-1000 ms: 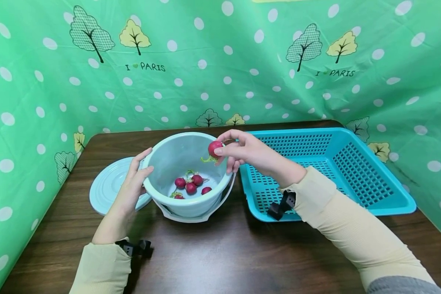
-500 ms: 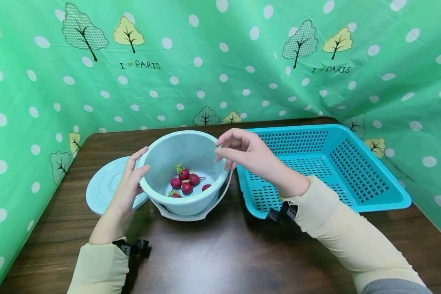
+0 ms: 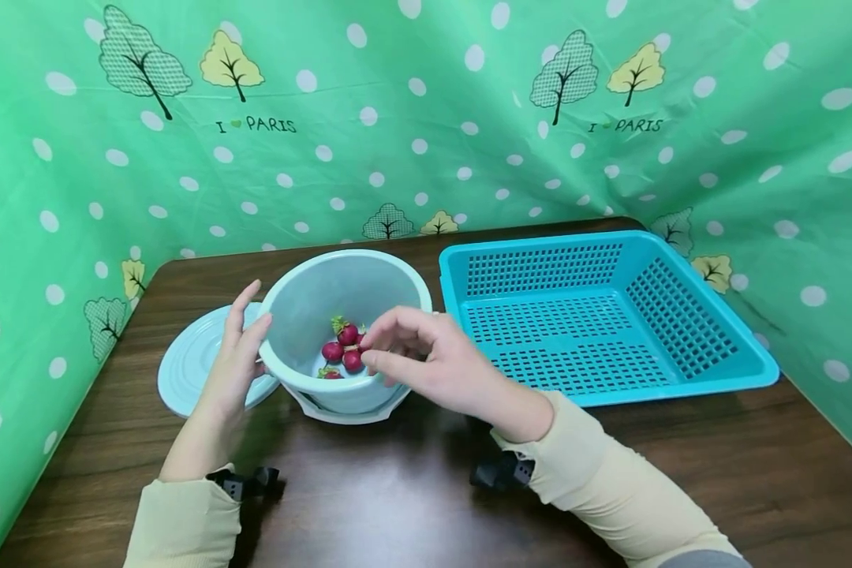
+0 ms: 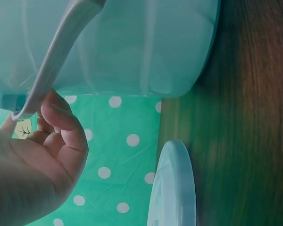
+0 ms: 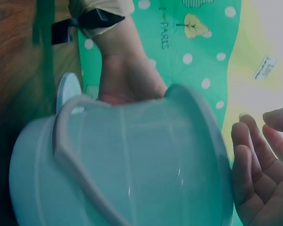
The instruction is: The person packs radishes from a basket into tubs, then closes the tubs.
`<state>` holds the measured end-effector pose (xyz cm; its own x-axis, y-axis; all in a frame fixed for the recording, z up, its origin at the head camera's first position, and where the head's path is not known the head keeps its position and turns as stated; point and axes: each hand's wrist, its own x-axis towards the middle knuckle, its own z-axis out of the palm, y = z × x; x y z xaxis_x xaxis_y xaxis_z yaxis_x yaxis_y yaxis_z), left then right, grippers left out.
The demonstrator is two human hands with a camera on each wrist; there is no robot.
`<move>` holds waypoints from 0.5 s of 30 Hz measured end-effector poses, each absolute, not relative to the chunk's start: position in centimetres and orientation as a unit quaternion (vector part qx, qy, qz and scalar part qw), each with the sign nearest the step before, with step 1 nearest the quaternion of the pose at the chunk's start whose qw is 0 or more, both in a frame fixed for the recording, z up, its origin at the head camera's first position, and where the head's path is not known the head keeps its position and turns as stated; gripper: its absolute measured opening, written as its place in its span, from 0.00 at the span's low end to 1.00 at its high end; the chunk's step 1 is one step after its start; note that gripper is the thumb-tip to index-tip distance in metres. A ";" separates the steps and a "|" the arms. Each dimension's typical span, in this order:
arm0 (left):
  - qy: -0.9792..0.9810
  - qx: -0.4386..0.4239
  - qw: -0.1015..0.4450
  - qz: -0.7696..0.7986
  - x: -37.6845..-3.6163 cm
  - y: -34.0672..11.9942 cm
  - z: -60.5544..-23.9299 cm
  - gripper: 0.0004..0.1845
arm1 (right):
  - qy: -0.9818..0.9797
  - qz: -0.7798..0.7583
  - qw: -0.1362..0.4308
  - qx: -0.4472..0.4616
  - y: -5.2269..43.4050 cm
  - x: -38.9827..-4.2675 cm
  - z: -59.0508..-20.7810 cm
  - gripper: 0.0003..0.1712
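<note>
- From the head camera I see my left hand (image 3: 230,371) resting against the left outer wall of the pale blue bucket (image 3: 305,304), fingers nearly straight and the thumb up at the rim; it grips nothing.
- My right hand (image 3: 436,364) hovers over the bucket's near right rim, fingers loosely bent and parted, with nothing between them that I can see.
- The radishes (image 3: 344,347) lie in a small cluster on the bucket's floor. I can count about four, but my right fingertips cover the right part of the cluster, so the true number is unclear. One shows a green leaf stub.
- The bucket's lid (image 3: 188,367) lies flat on the dark wooden table (image 3: 397,489), just left of the bucket; my left hand hides its right part.
- The bucket's handle (image 5: 78,160) hangs down along the outer wall. The right wrist camera shows it as a pale band.
- The left wrist camera shows only the bucket's underside, the lid's edge (image 4: 174,188) and curled fingers (image 4: 61,122); the radishes are out of its sight.
- The blue slotted basket (image 3: 681,315) sits right of the bucket, close beside it; whether they touch I cannot tell.
</note>
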<state>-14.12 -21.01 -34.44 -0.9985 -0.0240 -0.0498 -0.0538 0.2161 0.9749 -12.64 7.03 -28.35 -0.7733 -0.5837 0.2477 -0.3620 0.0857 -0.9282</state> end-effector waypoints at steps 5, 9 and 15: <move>0.785 -0.027 -0.003 0.619 -13.4 -21.7 -34.8 0.34 | 0.710 -0.585 0.103 -0.378 5.5 -11.2 -29.4 0.09; 0.772 -0.044 -0.012 0.634 -12.4 -22.9 -35.1 0.36 | 0.687 -0.565 0.184 -0.418 4.2 -10.5 -31.0 0.17; 0.699 -0.074 -0.067 0.708 -10.9 -25.9 -35.7 0.35 | 0.687 -0.483 0.262 -0.476 2.5 -10.7 -33.7 0.31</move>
